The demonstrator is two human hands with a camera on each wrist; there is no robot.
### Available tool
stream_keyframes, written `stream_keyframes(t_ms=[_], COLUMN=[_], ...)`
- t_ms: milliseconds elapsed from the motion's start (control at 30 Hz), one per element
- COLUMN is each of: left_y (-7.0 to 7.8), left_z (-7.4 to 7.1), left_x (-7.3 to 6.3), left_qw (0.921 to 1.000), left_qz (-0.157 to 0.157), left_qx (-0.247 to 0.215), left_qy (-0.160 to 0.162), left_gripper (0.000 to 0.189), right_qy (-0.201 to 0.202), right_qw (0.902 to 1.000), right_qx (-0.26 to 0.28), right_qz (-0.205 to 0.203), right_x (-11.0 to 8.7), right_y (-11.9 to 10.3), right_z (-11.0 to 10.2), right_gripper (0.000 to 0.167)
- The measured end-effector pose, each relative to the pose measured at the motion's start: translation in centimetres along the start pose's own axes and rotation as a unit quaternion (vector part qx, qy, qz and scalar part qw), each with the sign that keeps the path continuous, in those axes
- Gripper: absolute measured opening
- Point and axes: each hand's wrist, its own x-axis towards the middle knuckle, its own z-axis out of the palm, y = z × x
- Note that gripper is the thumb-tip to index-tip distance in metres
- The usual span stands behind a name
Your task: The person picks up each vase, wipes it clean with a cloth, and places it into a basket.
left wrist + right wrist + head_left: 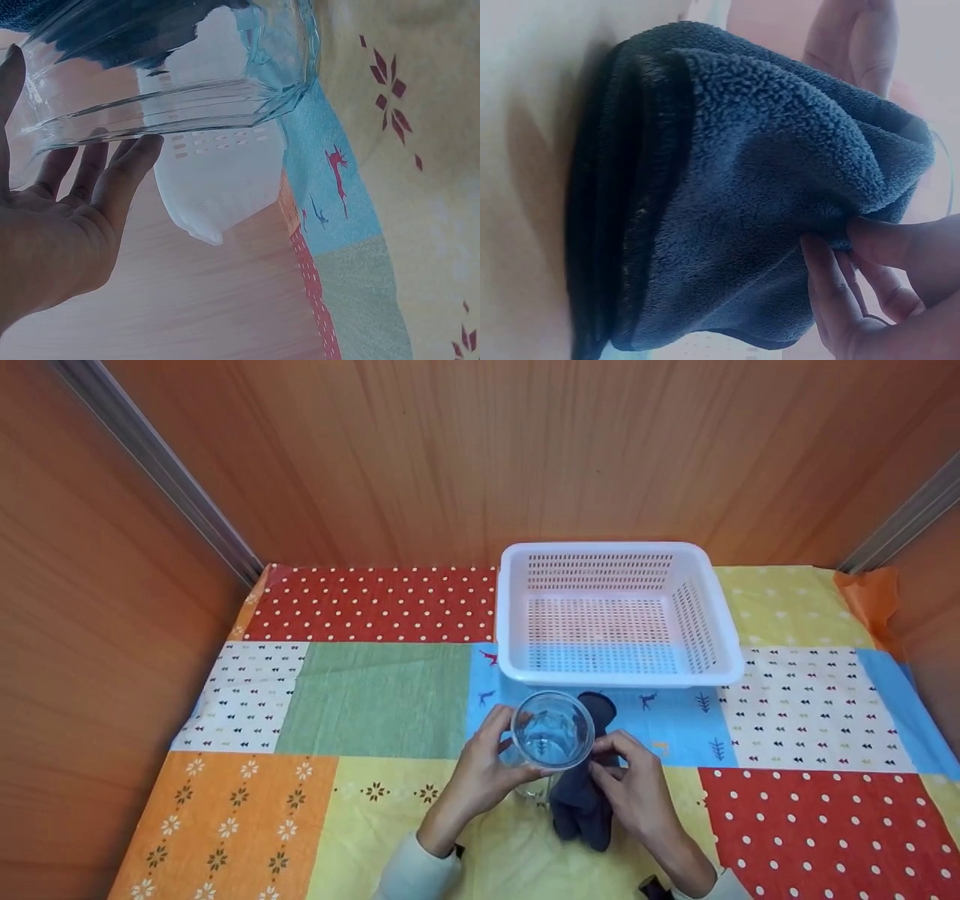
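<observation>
My left hand (484, 774) grips a clear drinking glass (553, 735) near its rim, and the mouth faces up toward the head camera. In the left wrist view the fingers curve round the side of the glass (195, 112), whose wall looks faceted. Bunched against the right side of the glass is a dark grey-blue plush cloth (579, 802). My right hand (641, 791) pinches it between thumb and fingers. Seen from the right wrist, the cloth (742, 187) is folded in thick layers with a stitched edge, hiding most of the glass.
A white perforated plastic basket (619, 679) stands just beyond the hands, close to the wooden back panel (450, 465). Patchwork cloth (375, 709) covers the table. Wooden side panels (97, 660) rise at the left and right.
</observation>
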Motion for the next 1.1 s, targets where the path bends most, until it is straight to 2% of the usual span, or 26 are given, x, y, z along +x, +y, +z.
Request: stream_keyframes(t_ms=[233, 433, 600, 733, 867, 1100], left_y=[0.0, 0.0, 0.0, 0.0, 0.1, 0.1], left_z=[0.0, 0.1, 0.1, 0.1, 0.0, 0.1], left_x=[-0.1, -0.1, -0.2, -0.2, -0.2, -0.2], left_qw=[1.0000, 0.9999, 1.0000, 1.0000, 1.0000, 1.0000], left_qz=[0.005, 0.011, 0.003, 0.001, -0.001, 0.000], left_qx=[0.006, 0.006, 0.001, -0.001, 0.000, 0.004], left_qy=[0.004, 0.007, 0.004, 0.001, 0.001, 0.000], left_gripper=[0.063, 0.058, 0.060, 0.063, 0.066, 0.063], right_qy=[-0.003, -0.011, -0.016, -0.010, -0.003, 0.013], right_qw=[0.9996, 0.9996, 0.9994, 0.9998, 0.9997, 0.9982], right_qx=[-0.026, -0.025, -0.027, -0.002, 0.023, 0.046], right_qz=[-0.010, 0.009, 0.015, 0.016, 0.011, -0.035], right_x=[-0.2, -0.1, 0.0, -0.1, -0.2, -0.1], right_y=[1.8, 4.1, 4.8, 4.3, 2.9, 0.0], right_z=[0.5, 0.8, 0.7, 0.7, 0.5, -0.1], right_gripper=[0.027, 0.028, 0.027, 0.025, 0.021, 0.022])
